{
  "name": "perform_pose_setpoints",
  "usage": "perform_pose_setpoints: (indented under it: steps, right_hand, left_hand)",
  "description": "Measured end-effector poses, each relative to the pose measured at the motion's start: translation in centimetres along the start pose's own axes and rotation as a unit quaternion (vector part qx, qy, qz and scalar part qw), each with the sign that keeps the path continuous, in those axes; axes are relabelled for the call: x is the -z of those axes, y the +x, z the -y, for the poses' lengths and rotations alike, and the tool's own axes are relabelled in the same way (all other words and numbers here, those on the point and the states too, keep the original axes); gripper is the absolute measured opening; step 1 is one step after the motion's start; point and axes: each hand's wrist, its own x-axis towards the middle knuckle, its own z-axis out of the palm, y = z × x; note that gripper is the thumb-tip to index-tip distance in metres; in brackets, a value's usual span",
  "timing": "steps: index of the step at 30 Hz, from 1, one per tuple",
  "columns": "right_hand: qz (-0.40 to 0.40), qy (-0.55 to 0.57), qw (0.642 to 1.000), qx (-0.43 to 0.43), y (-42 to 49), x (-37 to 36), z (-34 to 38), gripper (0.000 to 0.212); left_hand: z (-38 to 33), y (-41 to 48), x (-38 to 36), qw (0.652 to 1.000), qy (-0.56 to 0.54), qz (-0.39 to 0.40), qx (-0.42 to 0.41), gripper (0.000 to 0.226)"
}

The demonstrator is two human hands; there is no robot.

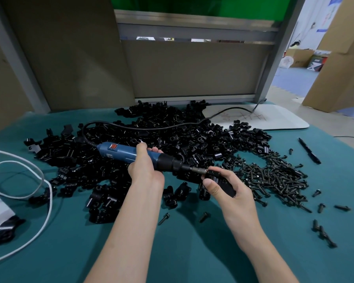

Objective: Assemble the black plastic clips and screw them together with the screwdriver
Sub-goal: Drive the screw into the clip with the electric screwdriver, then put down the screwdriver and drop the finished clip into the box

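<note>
Head view, middle of the frame: I see the left hand point(145, 168) with its fingers point(141, 147) curled round the blue screwdriver point(121, 151). The tool's long axis runs from upper left down to lower right. Its bit ends against the black clip point(223, 180), which the right hand point(233, 193) pinches between thumb and fingers just right of centre, above the worktop point(182, 252). I judge the drive turns on holding bit and screw hole in one line. The clip lies straight off the tip, with the right hand nearest.
</note>
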Motion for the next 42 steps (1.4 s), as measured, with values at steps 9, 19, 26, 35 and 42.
perform_pose_setpoints:
  steps: [9, 19, 26, 35, 42]
  right_hand:
    - [0.002, 0.006, 1.0, 0.005, 0.1, -0.1, 0.0, 0.033]
    - [0.031, -0.019, 0.998, 0.045, -0.2, 0.0, 0.5, 0.024]
    - [0.011, 0.018, 0.999, 0.033, 0.2, 0.3, -0.1, 0.029]
    - [-0.03, 0.216, 0.972, -0.089, 1.0, 0.7, -0.5, 0.052]
    - [-0.024, 0.196, 0.976, -0.089, 1.0, 0.6, -1.0, 0.049]
  left_hand:
    - [0.2, -0.1, -0.1, 1.0, 0.002, -0.004, -0.006, 0.017]
    - [-0.1, 0.1, -0.3, 1.0, 0.006, -0.011, 0.007, 0.018]
    - [-0.6, 0.4, -0.4, 1.0, 0.008, -0.008, 0.013, 0.02]
    - [-0.4, -1.3, -0.7, 0.985, 0.167, -0.016, -0.052, 0.053]
    - [2.3, -5.0, 1.6, 0.824, 0.51, 0.056, -0.242, 0.045]
